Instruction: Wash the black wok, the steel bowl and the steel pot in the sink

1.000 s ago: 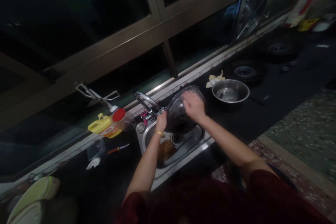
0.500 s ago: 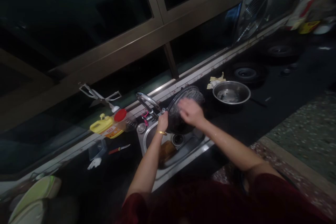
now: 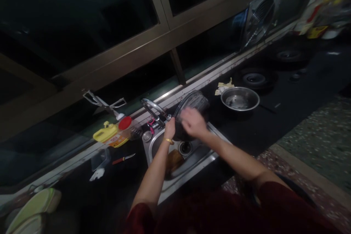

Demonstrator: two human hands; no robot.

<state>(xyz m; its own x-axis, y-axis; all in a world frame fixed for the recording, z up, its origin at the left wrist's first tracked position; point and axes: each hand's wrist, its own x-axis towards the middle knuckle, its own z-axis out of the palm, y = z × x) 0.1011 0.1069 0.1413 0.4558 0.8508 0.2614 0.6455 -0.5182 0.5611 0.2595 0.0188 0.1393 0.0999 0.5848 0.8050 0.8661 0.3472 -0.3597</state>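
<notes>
A dark round pan (image 3: 196, 102) is tilted on edge over the steel sink (image 3: 197, 161), under the curved tap (image 3: 152, 106). My left hand (image 3: 170, 128), with a gold bangle at the wrist, is closed on the pan's left rim. My right hand (image 3: 192, 122) presses against the pan's inner face, fingers bent and blurred; whether it holds a cloth or scrubber is hidden. A brown object (image 3: 173, 159) lies in the sink basin beside the drain (image 3: 185, 147).
A steel bowl (image 3: 240, 99) stands on the dark counter to the right, with a crumpled rag (image 3: 223, 86) behind it. Left of the sink are a yellow bottle (image 3: 108, 134), a red-lidded jar (image 3: 126, 124) and a small knife (image 3: 123, 159). Stove burners (image 3: 253, 78) lie further right.
My right hand has slid leftward and down across the pan's inner face. The pan has tilted slightly further toward the sink. My left hand keeps its hold on the rim.
</notes>
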